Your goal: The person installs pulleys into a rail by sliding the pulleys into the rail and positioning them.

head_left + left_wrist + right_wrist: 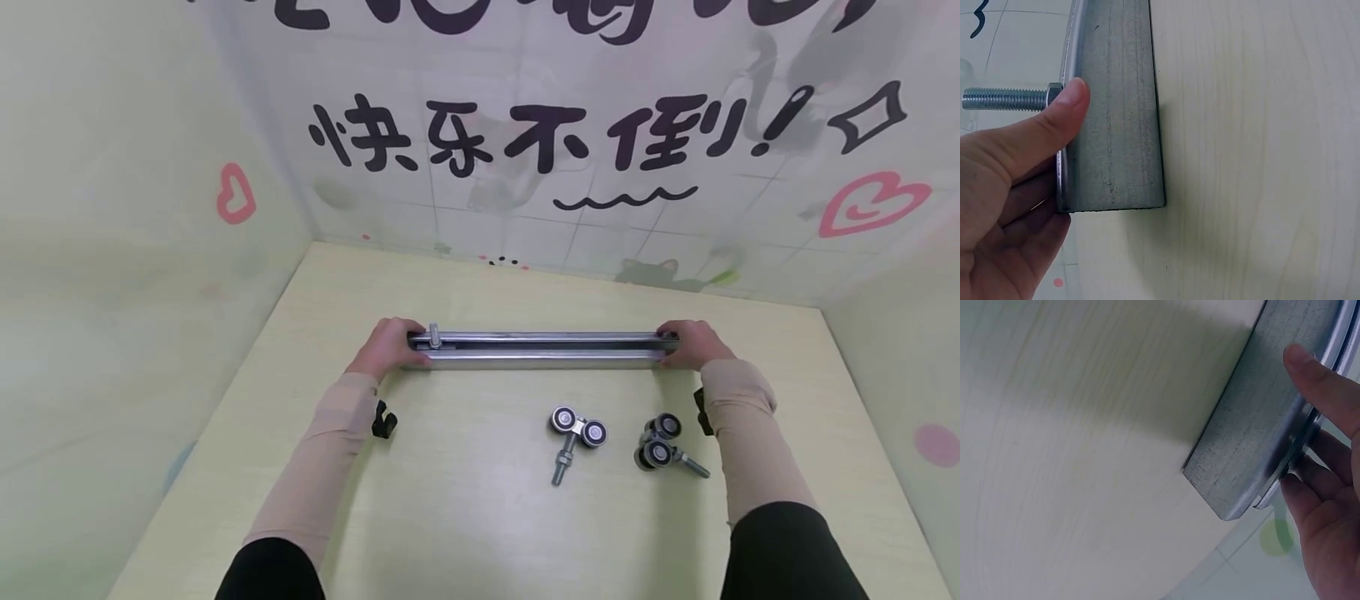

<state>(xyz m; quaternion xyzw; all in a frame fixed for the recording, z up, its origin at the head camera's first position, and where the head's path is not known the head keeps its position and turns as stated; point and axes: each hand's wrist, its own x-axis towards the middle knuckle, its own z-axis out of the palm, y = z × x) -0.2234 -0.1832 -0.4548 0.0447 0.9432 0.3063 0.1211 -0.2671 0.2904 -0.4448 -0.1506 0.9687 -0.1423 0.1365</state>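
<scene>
A straight metal track rail (540,360) lies across the table with its slot facing up. My left hand (387,346) grips its left end, thumb on the near side in the left wrist view. Close to that thumb, a threaded bolt (1007,99) with a nut sticks up out of the slot; what it joins inside the rail is hidden. At the right end my right hand (692,343) holds the rail, thumb against the near wall and fingers on the far side. Two roller trolleys, one at the middle (570,437) and one further right (663,446), lie nearer me, apart from both hands.
The pale wooden table (465,508) carries the rail and trolleys. Behind it rises a white wall covering (487,187) with dark lettering, and side walls stand at left (135,275) and right (907,350).
</scene>
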